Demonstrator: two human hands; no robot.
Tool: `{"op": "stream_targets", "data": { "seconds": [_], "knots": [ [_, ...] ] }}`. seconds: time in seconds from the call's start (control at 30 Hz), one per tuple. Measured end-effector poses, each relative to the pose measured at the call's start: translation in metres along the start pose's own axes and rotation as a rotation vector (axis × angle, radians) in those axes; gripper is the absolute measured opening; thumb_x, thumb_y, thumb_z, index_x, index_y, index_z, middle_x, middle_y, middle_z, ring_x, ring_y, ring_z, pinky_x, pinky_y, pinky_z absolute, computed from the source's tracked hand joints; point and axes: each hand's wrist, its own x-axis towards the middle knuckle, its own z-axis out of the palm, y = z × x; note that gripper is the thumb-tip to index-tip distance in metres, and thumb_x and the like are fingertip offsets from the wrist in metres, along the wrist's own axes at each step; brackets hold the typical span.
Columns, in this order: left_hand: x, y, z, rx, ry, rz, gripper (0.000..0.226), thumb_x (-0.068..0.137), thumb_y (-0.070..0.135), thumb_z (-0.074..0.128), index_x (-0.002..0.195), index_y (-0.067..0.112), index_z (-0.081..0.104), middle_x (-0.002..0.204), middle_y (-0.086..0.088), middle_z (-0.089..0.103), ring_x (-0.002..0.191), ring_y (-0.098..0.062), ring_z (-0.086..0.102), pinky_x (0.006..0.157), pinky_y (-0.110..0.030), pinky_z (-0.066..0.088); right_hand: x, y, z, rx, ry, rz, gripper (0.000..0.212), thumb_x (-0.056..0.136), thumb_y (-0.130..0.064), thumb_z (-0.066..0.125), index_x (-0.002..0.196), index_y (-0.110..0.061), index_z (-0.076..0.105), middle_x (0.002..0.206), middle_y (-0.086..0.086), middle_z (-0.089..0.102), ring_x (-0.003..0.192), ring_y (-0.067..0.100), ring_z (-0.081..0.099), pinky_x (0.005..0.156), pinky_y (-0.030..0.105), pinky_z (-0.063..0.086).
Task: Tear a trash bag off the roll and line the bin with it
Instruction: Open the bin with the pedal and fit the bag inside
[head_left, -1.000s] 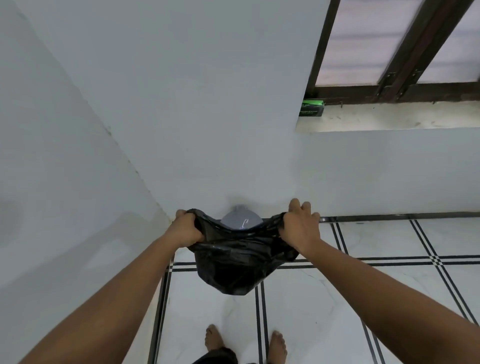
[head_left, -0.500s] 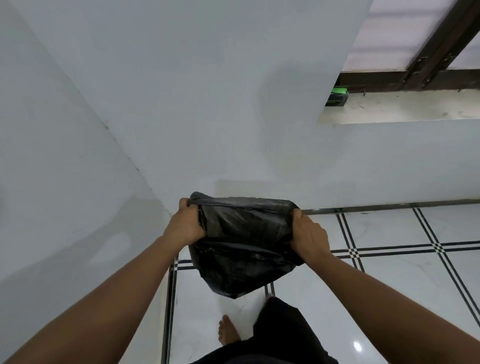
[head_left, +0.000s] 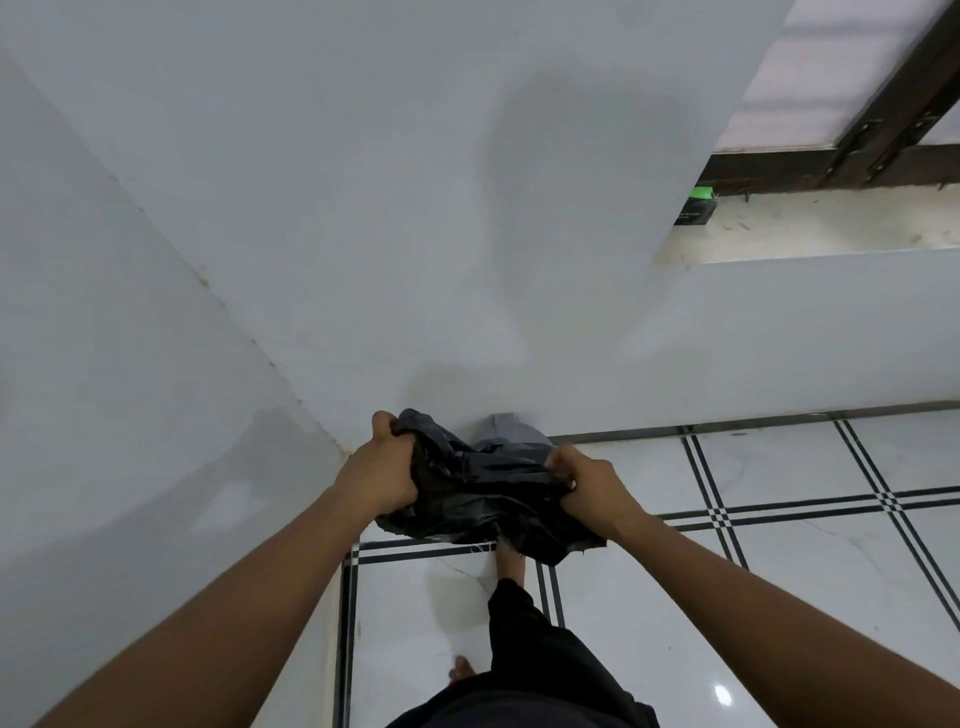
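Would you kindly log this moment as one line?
left hand: grips trash bag | right hand: grips bag | bin: behind bag, unlined

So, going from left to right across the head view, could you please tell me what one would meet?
Left hand → black trash bag → right hand → green-topped box on the window ledge.

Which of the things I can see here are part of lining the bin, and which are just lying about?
Part of the job:
- black trash bag, bunched and held in the air
- left hand and right hand, each gripping one end of the bag
- grey bin, mostly hidden behind the bag, against the wall

Just lying about:
- small green and black box on the window ledge
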Motion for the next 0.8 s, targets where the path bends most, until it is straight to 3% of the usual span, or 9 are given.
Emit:
{"op": "stream_targets", "data": {
  "seconds": [0.1, 0.17, 0.23, 0.3, 0.37, 0.43, 0.5, 0.67, 0.8],
  "knots": [
    [0.008, -0.001, 0.005, 0.006, -0.003, -0.005, 0.043, 0.082, 0.023, 0.067, 0.121, 0.021, 0.05, 0.126, -0.003, 0.024, 0.071, -0.028, 0.062, 0.075, -0.039, 0.058, 0.004, 0.003, 0.002, 0.262, 0.019, 0.028, 0.04, 0.082, 0.002, 0.057, 0.104, -0.03, 0.051, 0.097, 0.001, 0.07, 0.077, 0.014, 0.064, 0.07, 0.026, 0.052],
    [0.013, 0.0, 0.007, -0.022, -0.014, -0.017, 0.048, 0.081, 0.024, 0.066, 0.125, 0.022, 0.048, 0.121, -0.003, 0.025, 0.08, -0.032, 0.062, 0.087, -0.043, 0.058, 0.007, 0.007, 0.0, 0.3, 0.041, 0.026, 0.042, 0.08, 0.011, 0.052, 0.091, -0.028, 0.064, 0.1, -0.006, 0.069, 0.094, 0.012, 0.064, 0.084, 0.027, 0.052],
    [0.021, 0.002, 0.01, -0.051, -0.041, -0.042, 0.049, 0.082, 0.02, 0.066, 0.128, 0.019, 0.048, 0.12, -0.005, 0.028, 0.087, -0.033, 0.061, 0.092, -0.043, 0.056, 0.014, 0.014, -0.001, 0.213, -0.024, 0.074, 0.05, 0.077, 0.018, 0.048, 0.075, -0.026, 0.072, 0.104, -0.008, 0.066, 0.102, 0.013, 0.061, 0.088, 0.014, 0.045],
    [0.028, 0.005, 0.013, -0.059, -0.054, -0.052, 0.046, 0.082, 0.018, 0.067, 0.124, 0.014, 0.049, 0.125, -0.008, 0.031, 0.087, -0.032, 0.062, 0.089, -0.042, 0.057, 0.022, 0.024, 0.002, 0.008, -0.128, 0.119, 0.047, 0.08, 0.012, 0.047, 0.088, -0.022, 0.079, 0.11, -0.003, 0.068, 0.105, 0.016, 0.062, 0.081, 0.008, 0.043],
    [0.036, 0.01, 0.022, -0.06, -0.075, -0.049, 0.046, 0.082, 0.016, 0.069, 0.124, 0.012, 0.049, 0.13, -0.011, 0.031, 0.089, -0.031, 0.063, 0.089, -0.042, 0.057, 0.032, 0.035, 0.006, -0.174, -0.154, 0.104, 0.041, 0.085, 0.002, 0.052, 0.114, -0.014, 0.076, 0.124, 0.006, 0.066, 0.108, 0.025, 0.065, 0.086, 0.021, 0.049],
    [0.043, 0.017, 0.036, -0.085, -0.107, -0.052, 0.054, 0.083, 0.015, 0.07, 0.133, 0.012, 0.047, 0.138, -0.012, 0.028, 0.1, -0.033, 0.064, 0.093, -0.041, 0.056, 0.039, 0.042, 0.016, -0.283, -0.086, 0.082, 0.038, 0.09, -0.006, 0.056, 0.127, -0.005, 0.064, 0.14, 0.012, 0.052, 0.102, 0.032, 0.067, 0.087, 0.036, 0.055],
    [0.054, 0.025, 0.052, -0.15, -0.114, -0.076, 0.062, 0.085, 0.016, 0.071, 0.141, 0.013, 0.043, 0.145, -0.013, 0.025, 0.104, -0.033, 0.064, 0.095, -0.039, 0.055, 0.052, 0.047, 0.032, -0.306, -0.008, 0.103, 0.045, 0.092, -0.011, 0.059, 0.135, -0.003, 0.05, 0.152, 0.012, 0.034, 0.093, 0.035, 0.07, 0.082, 0.041, 0.058],
    [0.093, 0.034, 0.107, -0.163, -0.068, -0.107, 0.06, 0.082, 0.017, 0.073, 0.137, 0.014, 0.049, 0.147, -0.01, 0.026, 0.08, -0.028, 0.063, 0.076, -0.035, 0.055, 0.1, 0.075, 0.074, -0.195, 0.065, 0.189, 0.06, 0.091, -0.013, 0.064, 0.141, 0.006, 0.038, 0.157, 0.021, 0.022, 0.093, 0.042, 0.069, 0.083, 0.047, 0.059],
    [0.137, 0.03, 0.169, -0.189, -0.07, -0.11, 0.068, 0.088, 0.024, 0.071, 0.146, 0.016, 0.037, 0.156, -0.009, 0.028, 0.091, -0.033, 0.068, 0.085, -0.042, 0.057, 0.15, 0.12, 0.113, -0.261, 0.076, 0.207, 0.067, 0.087, -0.008, 0.069, 0.144, 0.005, 0.036, 0.159, 0.024, 0.021, 0.089, 0.041, 0.07, 0.079, 0.044, 0.057]
  ]
}}
